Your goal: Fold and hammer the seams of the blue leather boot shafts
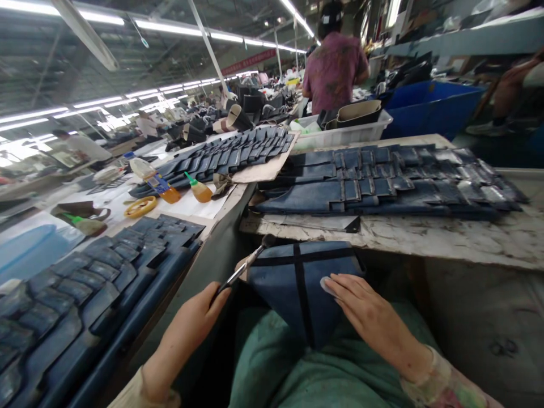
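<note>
A dark blue leather-like piece [272, 289] with crossed black strips [301, 272] rests over my lap against the bench edge. My left hand [199, 311] grips a slim brush [240, 272] with a shiny shaft; its dark tip is at the piece's far left corner. On the right side of the piece lies my right hand [365, 311], fingers together and extended, with a small white pad [328, 286] under the fingertips. Whether it is cloth or foam I cannot make out.
Overlapping blue pieces cover the left bench [85, 294] and right bench [382, 181]. Glue-like amber bottles [199, 190] and a yellow tape roll [140, 207] stand on the left. Behind are a white crate [365, 133], a blue bin [433, 107] and a person [334, 68].
</note>
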Available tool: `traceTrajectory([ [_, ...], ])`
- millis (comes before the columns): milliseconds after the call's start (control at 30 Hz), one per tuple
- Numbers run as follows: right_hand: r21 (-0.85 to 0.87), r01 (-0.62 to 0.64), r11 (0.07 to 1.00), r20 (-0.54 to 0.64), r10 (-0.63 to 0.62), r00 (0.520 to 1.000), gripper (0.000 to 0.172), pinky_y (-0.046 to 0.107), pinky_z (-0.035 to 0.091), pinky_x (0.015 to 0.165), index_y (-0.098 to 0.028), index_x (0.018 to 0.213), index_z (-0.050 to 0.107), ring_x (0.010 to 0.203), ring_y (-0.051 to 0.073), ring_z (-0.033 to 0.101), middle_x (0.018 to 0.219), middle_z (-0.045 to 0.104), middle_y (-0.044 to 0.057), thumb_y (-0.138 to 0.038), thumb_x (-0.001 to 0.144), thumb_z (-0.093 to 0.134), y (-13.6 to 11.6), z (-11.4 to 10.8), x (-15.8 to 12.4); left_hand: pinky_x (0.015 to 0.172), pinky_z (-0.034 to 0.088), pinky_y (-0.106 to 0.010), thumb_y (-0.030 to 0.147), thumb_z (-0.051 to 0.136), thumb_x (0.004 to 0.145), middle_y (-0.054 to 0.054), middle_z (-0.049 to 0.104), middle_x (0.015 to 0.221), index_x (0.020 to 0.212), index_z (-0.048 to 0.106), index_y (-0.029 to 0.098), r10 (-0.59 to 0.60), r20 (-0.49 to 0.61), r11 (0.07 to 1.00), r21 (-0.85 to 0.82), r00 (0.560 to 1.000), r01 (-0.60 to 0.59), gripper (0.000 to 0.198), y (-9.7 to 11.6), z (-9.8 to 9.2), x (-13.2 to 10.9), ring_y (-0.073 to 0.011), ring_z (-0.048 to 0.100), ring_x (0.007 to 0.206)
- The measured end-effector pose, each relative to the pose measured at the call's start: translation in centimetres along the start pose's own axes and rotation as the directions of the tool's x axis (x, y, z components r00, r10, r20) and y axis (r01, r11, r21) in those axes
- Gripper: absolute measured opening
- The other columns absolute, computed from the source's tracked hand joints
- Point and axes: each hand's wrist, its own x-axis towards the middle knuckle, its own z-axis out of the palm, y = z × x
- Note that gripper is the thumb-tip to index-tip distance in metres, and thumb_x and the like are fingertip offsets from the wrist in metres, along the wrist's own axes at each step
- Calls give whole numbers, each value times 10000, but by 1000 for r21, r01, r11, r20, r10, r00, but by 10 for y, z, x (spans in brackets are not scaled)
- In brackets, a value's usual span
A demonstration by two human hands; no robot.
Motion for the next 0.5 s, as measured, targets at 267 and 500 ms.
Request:
traceTrajectory([
  [267, 180, -161, 970, 4, 163, 987, 487, 342, 485, 947, -217, 1292, 463, 1076, 171, 543, 1142, 587, 57, -99, 823, 404, 4, -19, 2, 750, 445, -279, 511, 372, 885, -65, 650, 939, 916, 565, 210, 490, -16, 843, 264, 872, -469, 359, 122, 2, 130, -213, 620, 890],
  [500, 266, -377, 887, -67, 408, 911, 303, 323, 523, 846, -200, 1140, 569, 974, 190, 612, 1075, 612, 85, -275, 885, 423, 40, -33, 15, 933, 408, -351, 382, 473, 875, -108, 603, 1126, 1129, 565, 189, 595, -17, 796, 149, 804, -586, 332, 188, 42, 198, -240, 547, 1093],
])
